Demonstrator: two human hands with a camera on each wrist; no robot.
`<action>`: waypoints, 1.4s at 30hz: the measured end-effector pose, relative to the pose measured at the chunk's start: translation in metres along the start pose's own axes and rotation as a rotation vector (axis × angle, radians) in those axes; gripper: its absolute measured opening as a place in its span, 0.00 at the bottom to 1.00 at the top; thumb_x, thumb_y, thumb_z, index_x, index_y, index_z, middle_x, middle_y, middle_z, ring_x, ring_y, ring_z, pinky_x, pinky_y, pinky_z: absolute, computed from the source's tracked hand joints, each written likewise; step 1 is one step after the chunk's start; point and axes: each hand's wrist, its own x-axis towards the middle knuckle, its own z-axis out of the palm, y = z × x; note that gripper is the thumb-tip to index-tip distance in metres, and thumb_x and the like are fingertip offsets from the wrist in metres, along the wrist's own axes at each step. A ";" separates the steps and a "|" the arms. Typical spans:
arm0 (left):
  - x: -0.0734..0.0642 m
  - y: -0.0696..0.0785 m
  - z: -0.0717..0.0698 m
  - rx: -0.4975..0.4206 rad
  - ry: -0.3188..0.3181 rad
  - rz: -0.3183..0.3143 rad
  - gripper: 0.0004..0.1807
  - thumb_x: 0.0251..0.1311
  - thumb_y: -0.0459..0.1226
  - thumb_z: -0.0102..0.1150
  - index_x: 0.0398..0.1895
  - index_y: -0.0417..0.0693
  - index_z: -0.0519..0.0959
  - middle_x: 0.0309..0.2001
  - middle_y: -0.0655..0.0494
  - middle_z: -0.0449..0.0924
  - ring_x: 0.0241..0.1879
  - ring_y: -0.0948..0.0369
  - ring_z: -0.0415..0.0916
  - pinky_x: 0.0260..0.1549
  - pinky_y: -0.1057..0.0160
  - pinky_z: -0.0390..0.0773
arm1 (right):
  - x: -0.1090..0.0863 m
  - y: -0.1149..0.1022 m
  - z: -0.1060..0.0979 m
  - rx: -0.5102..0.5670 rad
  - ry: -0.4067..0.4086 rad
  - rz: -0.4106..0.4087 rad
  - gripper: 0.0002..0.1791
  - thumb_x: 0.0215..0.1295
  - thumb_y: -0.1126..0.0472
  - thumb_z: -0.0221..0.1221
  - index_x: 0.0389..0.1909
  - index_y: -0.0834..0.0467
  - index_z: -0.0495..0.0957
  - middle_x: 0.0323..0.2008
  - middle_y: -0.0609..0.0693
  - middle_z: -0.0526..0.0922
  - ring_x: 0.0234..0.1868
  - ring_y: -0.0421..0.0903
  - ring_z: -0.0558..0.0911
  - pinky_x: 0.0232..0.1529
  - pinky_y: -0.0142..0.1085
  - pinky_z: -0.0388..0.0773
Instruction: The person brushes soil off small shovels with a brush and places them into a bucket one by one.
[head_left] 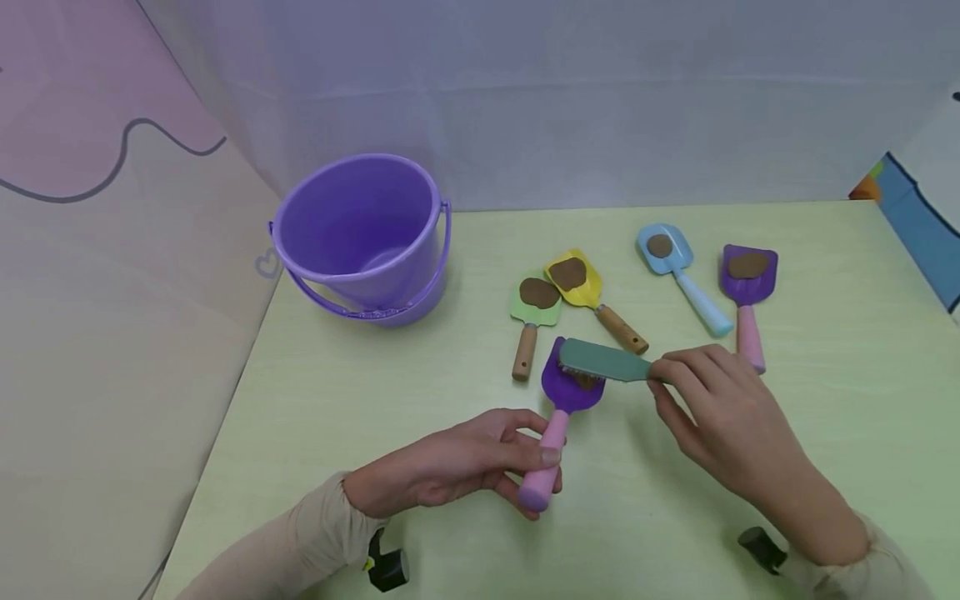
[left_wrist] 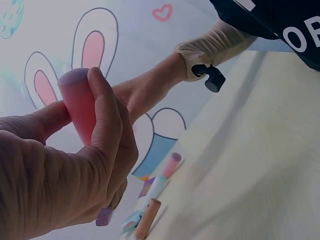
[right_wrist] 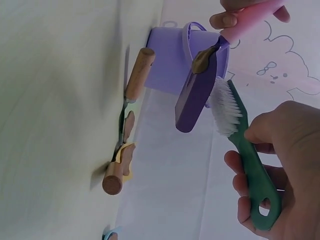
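My left hand (head_left: 480,454) grips the pink handle of a purple toy shovel (head_left: 555,392), fingers wrapped round it, raised over the table. In my right hand (head_left: 735,417) is a green scrub brush (head_left: 603,360), held by its handle. Its white bristles (right_wrist: 224,107) face the shovel's scoop, and in the head view the brush head lies across it. A brown patch (head_left: 587,382) on the scoop shows partly from under the brush. The left wrist view shows the handle's end (left_wrist: 75,76) between thumb and fingers.
Beyond the hands lie a pale green shovel (head_left: 534,317), a yellow shovel (head_left: 590,292), a light blue shovel (head_left: 679,255) and another purple shovel (head_left: 750,292), each with a brown patch. A purple bucket (head_left: 416,275) stands at the back left, its handle lowered toward the front.
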 end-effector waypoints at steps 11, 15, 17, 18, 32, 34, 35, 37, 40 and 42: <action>0.008 0.007 -0.003 -0.032 0.002 0.057 0.25 0.75 0.38 0.55 0.68 0.36 0.62 0.40 0.55 0.85 0.40 0.62 0.83 0.40 0.65 0.88 | 0.018 -0.001 -0.003 0.026 0.005 -0.052 0.18 0.82 0.52 0.47 0.37 0.58 0.79 0.35 0.51 0.85 0.38 0.52 0.80 0.36 0.44 0.71; 0.010 0.007 -0.005 -0.034 -0.003 0.095 0.24 0.74 0.39 0.56 0.65 0.36 0.64 0.40 0.54 0.83 0.39 0.63 0.82 0.40 0.66 0.87 | 0.024 0.002 -0.008 0.015 -0.055 -0.025 0.06 0.65 0.66 0.65 0.37 0.56 0.77 0.33 0.50 0.85 0.36 0.51 0.79 0.34 0.43 0.69; 0.012 0.007 -0.006 -0.036 0.002 0.111 0.23 0.73 0.39 0.57 0.64 0.37 0.65 0.40 0.54 0.83 0.38 0.63 0.82 0.39 0.67 0.86 | 0.026 0.004 -0.009 0.008 -0.074 -0.008 0.14 0.54 0.70 0.71 0.36 0.55 0.77 0.33 0.49 0.84 0.35 0.50 0.78 0.34 0.42 0.68; 0.012 0.008 -0.006 -0.035 0.003 0.117 0.23 0.73 0.39 0.57 0.63 0.38 0.65 0.40 0.54 0.82 0.38 0.63 0.82 0.39 0.67 0.86 | 0.026 0.004 -0.010 0.004 -0.076 -0.002 0.15 0.53 0.71 0.72 0.36 0.55 0.77 0.32 0.49 0.84 0.35 0.50 0.78 0.34 0.42 0.68; 0.011 0.011 -0.010 -0.027 0.002 0.119 0.20 0.75 0.38 0.54 0.62 0.37 0.65 0.40 0.54 0.83 0.39 0.63 0.82 0.39 0.68 0.86 | 0.027 0.017 -0.019 0.021 -0.048 0.028 0.08 0.61 0.68 0.66 0.37 0.58 0.76 0.31 0.51 0.83 0.34 0.48 0.74 0.41 0.38 0.60; 0.012 0.011 -0.011 -0.029 -0.003 0.119 0.21 0.75 0.38 0.55 0.63 0.38 0.65 0.40 0.54 0.83 0.39 0.63 0.82 0.39 0.68 0.86 | 0.027 0.018 -0.019 0.033 -0.041 0.021 0.07 0.74 0.59 0.59 0.38 0.59 0.76 0.32 0.51 0.83 0.35 0.47 0.74 0.41 0.35 0.58; 0.012 0.011 -0.011 -0.032 -0.004 0.118 0.20 0.75 0.38 0.55 0.63 0.38 0.65 0.40 0.54 0.83 0.39 0.63 0.82 0.39 0.67 0.86 | 0.027 0.018 -0.019 0.036 -0.037 0.018 0.13 0.79 0.54 0.54 0.38 0.59 0.76 0.32 0.51 0.83 0.35 0.47 0.73 0.41 0.35 0.57; 0.012 0.011 -0.011 -0.035 -0.008 0.113 0.22 0.75 0.38 0.55 0.64 0.38 0.64 0.40 0.54 0.84 0.39 0.63 0.82 0.39 0.67 0.86 | 0.029 0.018 -0.019 0.039 -0.029 0.018 0.25 0.84 0.45 0.42 0.38 0.59 0.76 0.32 0.51 0.83 0.35 0.46 0.73 0.41 0.34 0.57; 0.011 0.011 -0.010 -0.039 -0.010 0.101 0.24 0.74 0.39 0.57 0.66 0.38 0.63 0.39 0.55 0.85 0.39 0.63 0.83 0.39 0.67 0.87 | 0.030 0.017 -0.018 0.042 -0.022 0.019 0.31 0.84 0.40 0.34 0.37 0.59 0.76 0.32 0.50 0.83 0.35 0.46 0.73 0.41 0.35 0.56; 0.011 0.012 -0.010 -0.039 -0.010 0.099 0.25 0.74 0.39 0.57 0.66 0.39 0.62 0.39 0.55 0.85 0.39 0.63 0.83 0.39 0.67 0.87 | 0.030 0.017 -0.018 0.052 -0.027 0.011 0.31 0.84 0.40 0.34 0.38 0.58 0.77 0.32 0.49 0.83 0.36 0.45 0.72 0.42 0.37 0.57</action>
